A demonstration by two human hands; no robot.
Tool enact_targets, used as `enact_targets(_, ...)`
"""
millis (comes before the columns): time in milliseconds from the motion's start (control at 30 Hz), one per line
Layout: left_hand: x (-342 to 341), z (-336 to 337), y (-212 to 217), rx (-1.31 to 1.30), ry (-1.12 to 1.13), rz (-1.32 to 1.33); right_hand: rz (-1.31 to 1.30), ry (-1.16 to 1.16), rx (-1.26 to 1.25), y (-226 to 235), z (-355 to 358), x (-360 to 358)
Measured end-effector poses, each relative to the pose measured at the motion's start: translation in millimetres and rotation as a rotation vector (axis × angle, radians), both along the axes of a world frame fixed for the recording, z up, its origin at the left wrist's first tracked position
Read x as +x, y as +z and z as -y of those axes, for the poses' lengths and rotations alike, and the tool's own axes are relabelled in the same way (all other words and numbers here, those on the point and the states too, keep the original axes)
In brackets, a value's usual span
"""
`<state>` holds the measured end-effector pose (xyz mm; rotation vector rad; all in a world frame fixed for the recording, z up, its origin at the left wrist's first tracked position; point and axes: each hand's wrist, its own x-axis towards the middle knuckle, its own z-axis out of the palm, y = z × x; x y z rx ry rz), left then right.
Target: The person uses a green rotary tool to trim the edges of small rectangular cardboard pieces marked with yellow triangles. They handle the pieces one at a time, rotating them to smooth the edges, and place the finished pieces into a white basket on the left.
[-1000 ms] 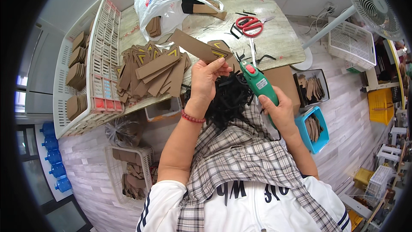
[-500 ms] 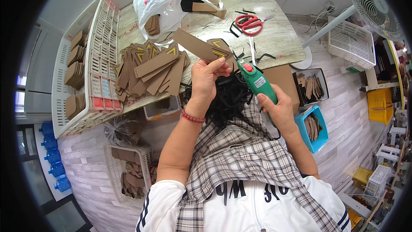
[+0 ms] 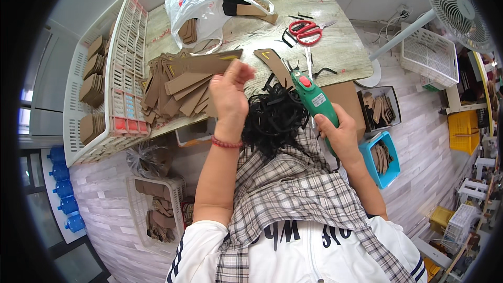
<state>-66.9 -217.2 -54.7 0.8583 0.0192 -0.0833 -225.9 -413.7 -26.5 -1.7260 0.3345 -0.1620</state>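
Note:
My right hand (image 3: 341, 131) is wrapped round a green handheld electric scissors (image 3: 317, 99) with a red switch, its metal tip pointing up and left over the table edge. My left hand (image 3: 230, 91) pinches the right end of a long brown strip (image 3: 201, 64) with a yellow mark, held across the top of a heaped pile of similar brown strips (image 3: 186, 91). Another brown piece (image 3: 275, 65) with a yellow chevron lies on the table near the tool's tip. Black trimmings (image 3: 275, 120) are bunched on my lap between my forearms.
On the table (image 3: 251, 36) lie red-handled scissors (image 3: 305, 32), black scraps and a white plastic bag (image 3: 196, 8). A white crate (image 3: 126, 63) of brown pieces stands at the left edge. A blue bin (image 3: 395, 152) and a cardboard box (image 3: 343, 102) are to the right, below a fan (image 3: 461, 10).
My left hand has moved left with the brown strip, away from the tool's tip to above the pile. My right hand and the electric scissors stay nearly in place.

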Motion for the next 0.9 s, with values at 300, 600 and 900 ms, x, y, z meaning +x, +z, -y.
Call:
enact_targets(300,54,65,-46,1.731,0.271,0.11,-0.048,-0.03,-0.002,-3,2,-6)
enact_targets(600,73,53,-77,1.125,0.26,0.128,-0.048,-0.068,0.017,-9,7,-4)
enact_targets(900,27,37,0,0.075,-0.001,0.043,0.035,-0.063,-0.054,-11,1,10)
